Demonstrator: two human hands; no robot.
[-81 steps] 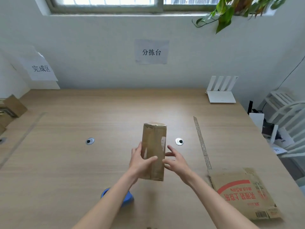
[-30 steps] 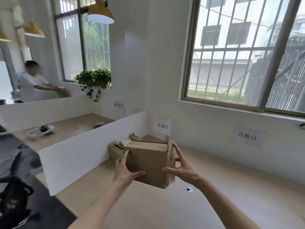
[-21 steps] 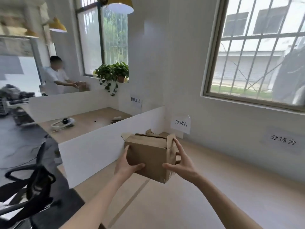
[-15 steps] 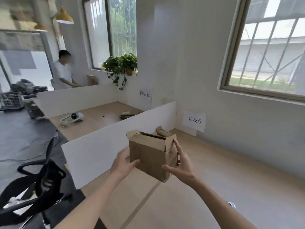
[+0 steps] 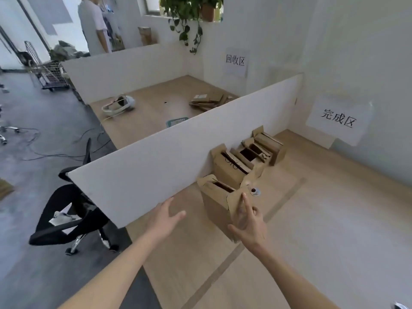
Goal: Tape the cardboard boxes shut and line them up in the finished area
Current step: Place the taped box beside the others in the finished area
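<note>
Since half a second ago: the box I was carrying in both hands now stands on the tabletop (image 5: pixel 323 219) at the near end of the row, and my view has tipped down onto it.
Nearest box: the cardboard box (image 5: pixel 219 202) sits upright beside the white divider (image 5: pixel 169 159), its top flaps standing up and open.
Row: three more boxes (image 5: pixel 247 160) line up behind it along the divider, running toward the wall; their flaps look open too, and I can make out no tape on them.
Left grip: my left hand (image 5: pixel 166 216) hangs apart from the box, between it and the divider, fingers spread, clamped on nothing.
Right grip: my right hand (image 5: pixel 250 224) has its fingers spread flat against the near right side of the box; it touches the cardboard but does not close around it.
Sign: a paper sheet (image 5: pixel 337 119) with printed characters hangs on the wall past the row.
Floor strip: a darker line (image 5: pixel 223 269) runs across the tabletop under my right forearm.
Beyond the divider: flattened cardboard (image 5: pixel 209 101) lies on the next tabletop, with a white headset (image 5: pixel 118 105) well apart from it.
Far left: a black chair (image 5: pixel 69 210) stands on the grey floor.
</note>
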